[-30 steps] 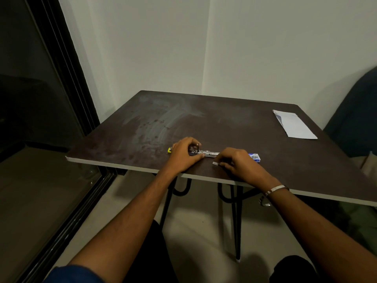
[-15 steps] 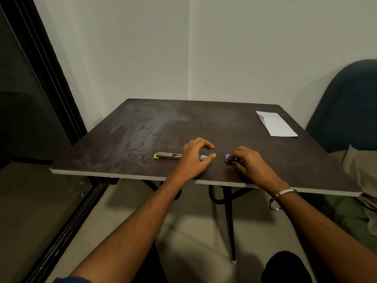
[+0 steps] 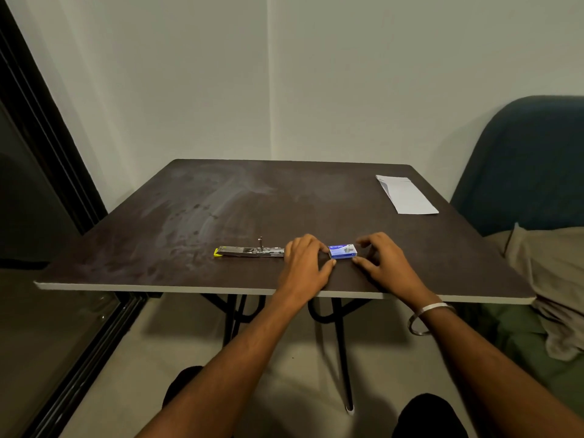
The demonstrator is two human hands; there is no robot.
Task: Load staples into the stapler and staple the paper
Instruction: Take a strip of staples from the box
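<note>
The metal stapler (image 3: pixel 249 251) lies opened out flat on the dark table (image 3: pixel 196 216), with a yellow tip at its left end and a small pin sticking up. Just to its right lies a small blue staple box (image 3: pixel 343 251). My left hand (image 3: pixel 308 263) rests between stapler and box, thumb and forefinger pinching the box's left end. My right hand (image 3: pixel 382 263) sits at the box's right end, fingers spread and just off it. A folded white paper (image 3: pixel 406 194) lies at the table's far right corner.
The table's pale front edge (image 3: pixel 189 287) runs just under my wrists. A blue chair (image 3: pixel 521 172) and a beige cloth (image 3: pixel 550 273) stand close to the table's right side. A dark glass door frame (image 3: pixel 47 147) runs along the left. White walls close off the back.
My left hand left the stapler and slid right to the staple box. My right hand uncovered the box, its fingers now spread beside it. The stapler stayed opened flat.
</note>
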